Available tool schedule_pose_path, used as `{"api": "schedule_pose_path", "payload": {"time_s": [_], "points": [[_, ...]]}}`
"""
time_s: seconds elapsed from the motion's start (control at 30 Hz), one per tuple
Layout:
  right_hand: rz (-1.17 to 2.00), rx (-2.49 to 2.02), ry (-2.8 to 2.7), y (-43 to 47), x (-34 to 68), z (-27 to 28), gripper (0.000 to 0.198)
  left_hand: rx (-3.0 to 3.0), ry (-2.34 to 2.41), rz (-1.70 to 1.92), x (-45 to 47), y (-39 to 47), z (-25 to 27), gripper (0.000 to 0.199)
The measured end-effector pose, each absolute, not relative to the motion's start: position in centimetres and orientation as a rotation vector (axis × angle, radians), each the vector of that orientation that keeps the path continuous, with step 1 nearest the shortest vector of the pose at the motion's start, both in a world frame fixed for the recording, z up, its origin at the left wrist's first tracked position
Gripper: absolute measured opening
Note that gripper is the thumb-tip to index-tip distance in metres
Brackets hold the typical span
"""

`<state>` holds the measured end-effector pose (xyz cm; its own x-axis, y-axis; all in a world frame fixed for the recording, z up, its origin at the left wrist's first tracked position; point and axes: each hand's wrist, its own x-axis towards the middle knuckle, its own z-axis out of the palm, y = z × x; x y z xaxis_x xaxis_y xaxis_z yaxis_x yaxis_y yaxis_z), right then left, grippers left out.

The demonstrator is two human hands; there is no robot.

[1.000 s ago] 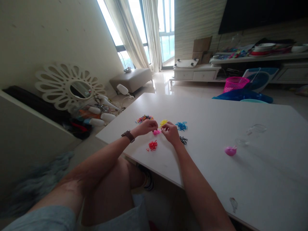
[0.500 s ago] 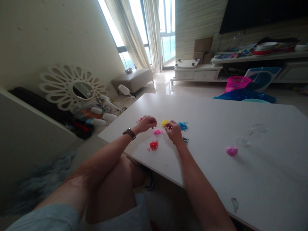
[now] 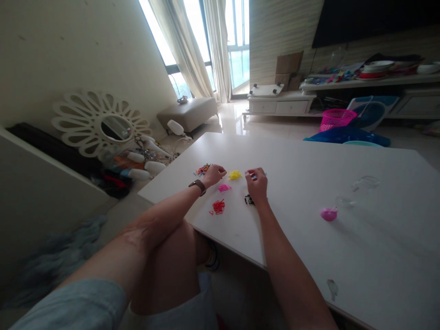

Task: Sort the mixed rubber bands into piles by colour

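Small piles of what look like rubber bands lie on the white table, sorted by colour. My left hand, with a watch on its wrist, is pinched closed between the mixed-colour pile and the yellow pile. Just below it is the pink pile, with the red pile nearer the table's edge. My right hand is closed in a pinch over the blue pile, hiding most of it. Its wrist partly covers the black pile. Anything between either hand's fingertips is too small to make out.
To the right on the table are a pink round container and a clear plastic piece. A grey-white mark or scrap lies near the front edge. Beyond the table stand a pink basket and a grey ottoman.
My right hand has moved right from the yellow pile to the blue one, uncovering part of the black pile. My left hand has shifted slightly right. The camera view has shifted a little.
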<state>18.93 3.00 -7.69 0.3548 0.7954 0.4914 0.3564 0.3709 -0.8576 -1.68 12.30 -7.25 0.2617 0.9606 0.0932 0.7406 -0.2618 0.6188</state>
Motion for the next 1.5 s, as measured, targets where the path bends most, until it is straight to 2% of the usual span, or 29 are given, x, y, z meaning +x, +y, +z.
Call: {"api": "schedule_pose_path", "payload": {"time_s": [0.2, 0.43, 0.63, 0.73, 1.0, 1.5], "points": [[0.417, -1.230, -1.252, 2.9, 18.7, -7.6, 0.017, 2.047, 1.579, 0.634, -1.8, 13.4, -7.6, 0.023], [0.313, -1.206, -1.221, 2.4, 18.7, -7.0, 0.014, 1.881, 1.793, 0.835, -6.9, 14.4, -5.3, 0.025], [0.208, -1.156, -1.264, 2.2, 18.7, -7.2, 0.044, 1.767, 1.834, 0.796, -10.1, 14.0, -5.9, 0.022], [0.164, -1.158, -1.293, 2.3, 18.7, -7.3, 0.050, 1.777, 1.781, 0.699, -10.4, 13.7, -6.2, 0.017], [0.153, -1.164, -1.319, 2.4, 18.6, -7.4, 0.053, 1.800, 1.719, 0.540, -10.2, 13.6, -6.9, 0.011], [0.186, -1.166, -1.311, 2.0, 18.4, -7.1, 0.052, 1.826, 1.745, 0.588, -10.2, 13.8, -6.5, 0.010]]}}
